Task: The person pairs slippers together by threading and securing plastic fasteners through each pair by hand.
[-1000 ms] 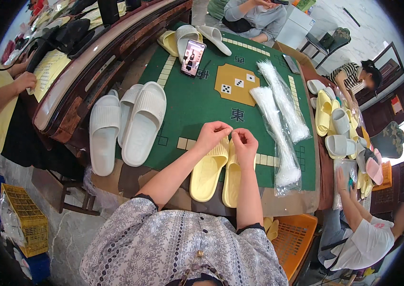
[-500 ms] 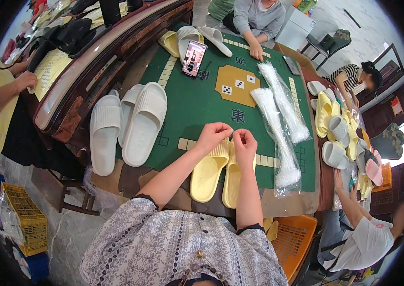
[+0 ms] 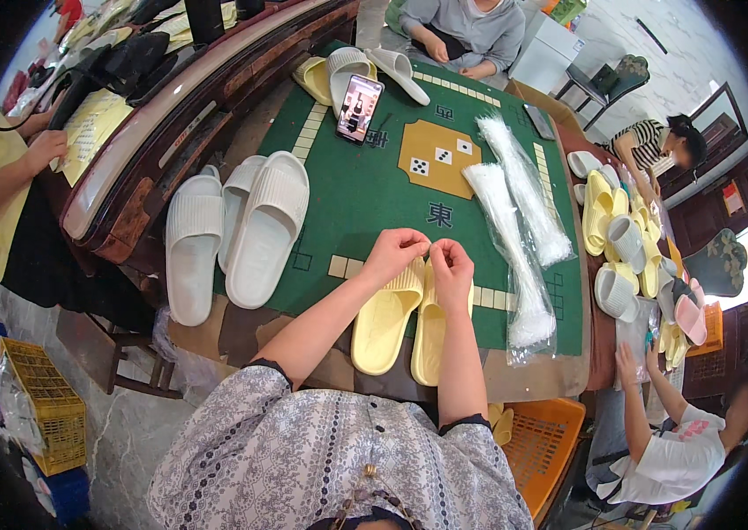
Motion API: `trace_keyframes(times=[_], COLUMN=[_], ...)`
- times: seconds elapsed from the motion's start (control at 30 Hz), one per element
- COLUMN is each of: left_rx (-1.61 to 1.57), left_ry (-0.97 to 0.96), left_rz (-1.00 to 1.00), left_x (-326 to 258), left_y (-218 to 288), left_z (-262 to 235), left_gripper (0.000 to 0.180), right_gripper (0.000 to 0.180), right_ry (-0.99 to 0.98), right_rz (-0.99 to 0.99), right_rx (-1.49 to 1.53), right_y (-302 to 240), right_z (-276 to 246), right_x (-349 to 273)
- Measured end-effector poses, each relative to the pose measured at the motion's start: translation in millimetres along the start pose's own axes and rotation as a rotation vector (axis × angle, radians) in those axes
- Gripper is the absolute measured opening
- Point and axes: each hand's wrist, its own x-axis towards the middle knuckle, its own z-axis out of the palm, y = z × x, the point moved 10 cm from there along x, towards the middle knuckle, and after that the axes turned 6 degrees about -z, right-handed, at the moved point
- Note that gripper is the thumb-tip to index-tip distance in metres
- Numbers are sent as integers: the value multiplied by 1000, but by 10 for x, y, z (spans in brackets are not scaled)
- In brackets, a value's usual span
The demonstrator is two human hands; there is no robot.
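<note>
Fingertips nearly meeting, my left hand and my right hand hover over a pair of yellow slide sandals at the near table edge. Both hands are closed in a pinch. Whatever lies between the fingertips is too small to make out. The hands partly cover the sandals' straps. Several pale grey slides stand and lean together to the left. On the right lie two clear plastic bags filled with bundles of thin white strands.
The green table mat carries a phone propped against slides at the back. An orange crate stands below the right edge. Co-workers sit beyond the table and at the right, beside a table of mixed slides.
My hands have barely moved. The person across the table has drawn a hand back from the white bundles. At right, a co-worker's arms have shifted.
</note>
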Motion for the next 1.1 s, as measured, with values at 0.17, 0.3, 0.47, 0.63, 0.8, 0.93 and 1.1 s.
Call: trace_keyframes(times=[0.17, 0.3, 0.47, 0.63, 0.8, 0.93, 1.1], left_rx=[-53, -50, -59, -77, -69, -114, -44], left_ry=[15, 39, 84, 40, 19, 12, 3], left_rz=[-12, -11, -29, -52, -79, -84, -63], left_x=[-15, -34, -62, -23, -26, -27, -36], left_y=[18, 94, 130, 21, 13, 14, 37], left_z=[6, -1, -39, -37, -15, -9, 2], left_gripper=[12, 12, 12, 12, 13, 12, 12], right_gripper=[6, 5, 5, 5, 5, 5, 5], right_ry=[5, 31, 13, 14, 11, -1, -19], right_rz=[-12, -44, -8, -18, 5, -1, 23], right_rx=[5, -22, 12, 46, 67, 42, 67], right_y=[-53, -95, -20, -7, 48, 43, 53], right_z=[5, -24, -24, -8, -22, -19, 12], right_x=[-3, -1, -2, -2, 0, 3, -10])
